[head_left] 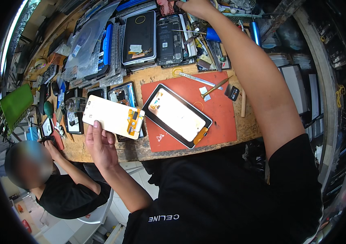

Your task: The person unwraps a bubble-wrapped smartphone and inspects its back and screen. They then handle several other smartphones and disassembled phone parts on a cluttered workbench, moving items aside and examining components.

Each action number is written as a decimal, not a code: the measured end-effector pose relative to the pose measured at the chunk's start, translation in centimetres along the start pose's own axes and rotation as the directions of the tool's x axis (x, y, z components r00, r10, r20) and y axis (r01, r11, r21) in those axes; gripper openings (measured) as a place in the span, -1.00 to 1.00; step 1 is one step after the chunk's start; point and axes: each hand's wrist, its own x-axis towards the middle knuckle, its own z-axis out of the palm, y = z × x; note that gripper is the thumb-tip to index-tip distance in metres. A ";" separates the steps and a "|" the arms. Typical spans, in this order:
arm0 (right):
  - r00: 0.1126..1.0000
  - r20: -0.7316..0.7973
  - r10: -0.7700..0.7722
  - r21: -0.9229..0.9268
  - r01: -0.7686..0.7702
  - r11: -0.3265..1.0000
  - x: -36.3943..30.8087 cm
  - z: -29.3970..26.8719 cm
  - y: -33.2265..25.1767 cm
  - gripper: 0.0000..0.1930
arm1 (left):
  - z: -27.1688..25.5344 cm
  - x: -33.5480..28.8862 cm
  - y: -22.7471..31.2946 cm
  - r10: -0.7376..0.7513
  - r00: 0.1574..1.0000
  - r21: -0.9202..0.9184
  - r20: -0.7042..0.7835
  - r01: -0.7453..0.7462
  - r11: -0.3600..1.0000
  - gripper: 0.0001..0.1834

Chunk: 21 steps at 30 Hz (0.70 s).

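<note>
My left hand (pixel 100 145) is closed on the lower edge of a pale phone screen panel (pixel 107 114), thumb on top. An orange ribbon cable with a dark chip (pixel 133 120) lies across the panel's right end. On the red mat to its right rests a dark-framed phone screen (pixel 177 116), its surface glaring white, with an orange flex cable (pixel 201 136) at the lower corner. My right arm stretches to the far side of the bench, where my right hand (pixel 196 8) has its fingers bent beside a colourful picture (pixel 167 7). The top edge cuts off part of that hand.
A brass-coloured screwdriver (pixel 215 87), a metal ruler (pixel 203 78) and a small black box (pixel 232 92) lie on the red mat (pixel 221 122). Phone housings (pixel 139 38) and plastic sleeves crowd the back. A person in black (pixel 69 195) works at the left.
</note>
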 end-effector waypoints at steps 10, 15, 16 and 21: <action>1.000 0.004 0.026 -0.046 -0.026 0.999 -0.2 -0.1 -0.3 -0.62 | 0.4 0.0 1.3 0.083 0.993 -0.004 -0.083 -0.083 0.997 -0.79; 1.000 0.015 0.005 -0.009 -0.005 1.000 -0.1 -0.1 -0.1 -0.63 | 0.0 -0.1 0.9 0.030 0.998 -0.026 -0.060 -0.032 0.999 -0.77; 1.000 0.021 -0.003 0.008 0.002 1.000 0.0 -0.1 -0.1 -0.63 | 0.0 -0.2 0.6 0.021 0.998 -0.029 -0.064 -0.023 0.999 -0.77; 1.000 0.025 0.011 -0.006 -0.011 1.000 0.0 -0.1 -0.1 -0.63 | 0.4 -0.5 0.1 -0.053 0.999 -0.073 -0.008 0.052 0.996 -0.76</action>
